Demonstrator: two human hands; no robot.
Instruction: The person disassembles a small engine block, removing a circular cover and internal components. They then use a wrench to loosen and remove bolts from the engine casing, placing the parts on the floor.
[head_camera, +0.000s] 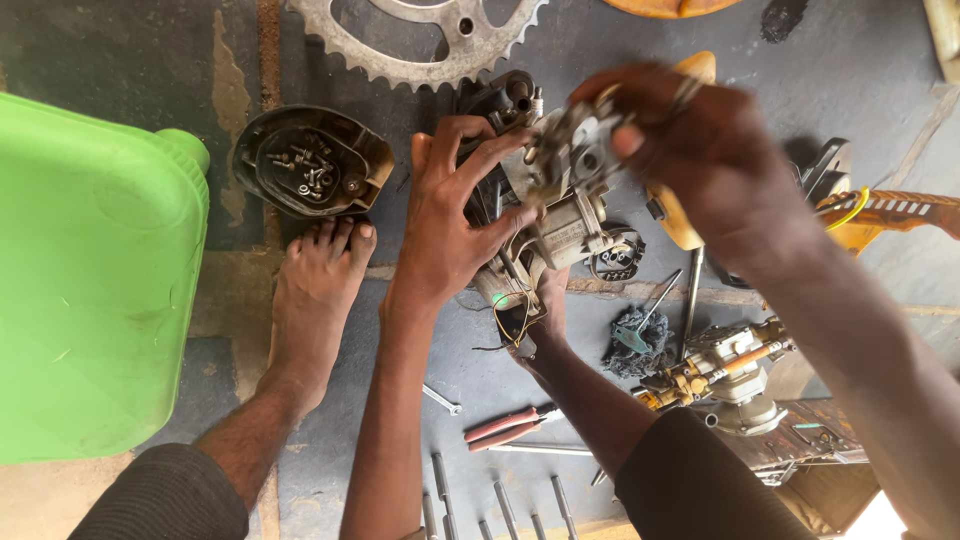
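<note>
A grimy small engine (565, 235) stands on the floor between my bare feet. My left hand (450, 215) grips its left side, fingers spread over the casing. My right hand (700, 150), blurred by motion, holds a small grey metal part (585, 140) with holes against the top of the engine. Thin wires (505, 320) hang from the engine's near end, by my right foot (548, 305). My left foot (320, 290) rests flat to the left.
A dark cover (310, 165) holding loose screws lies at the left, with a toothed sprocket (420, 35) above it and a green plastic can (90, 270) beside it. Red-handled pliers (505, 425), a rag (640, 345), a brass-fitted assembly (715, 370) and orange housing (890, 215) lie around.
</note>
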